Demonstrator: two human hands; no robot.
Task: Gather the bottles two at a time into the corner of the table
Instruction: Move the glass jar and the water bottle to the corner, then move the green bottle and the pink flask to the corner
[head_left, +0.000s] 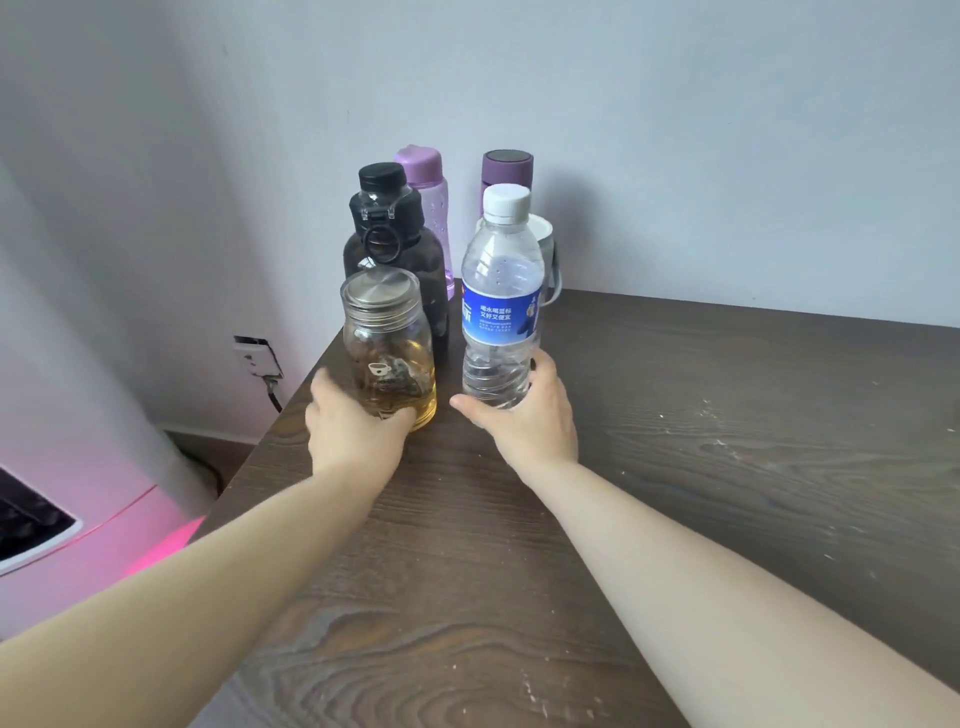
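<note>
Bare forearms reached across the dark table (727, 467). Left hand (353, 431) gripped the jar (387, 343) of amber liquid; right hand (524, 415) gripped the water bottle (501, 296). Both stood upright near the far corner, just before the black bottle (389, 228) and two purple bottles (423, 182).

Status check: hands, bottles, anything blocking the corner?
Left hand gripping glass tea bottle; right hand gripping water bottle. Both upright, near corner. Four containers already there; black bottle directly behind tea bottle.
</note>
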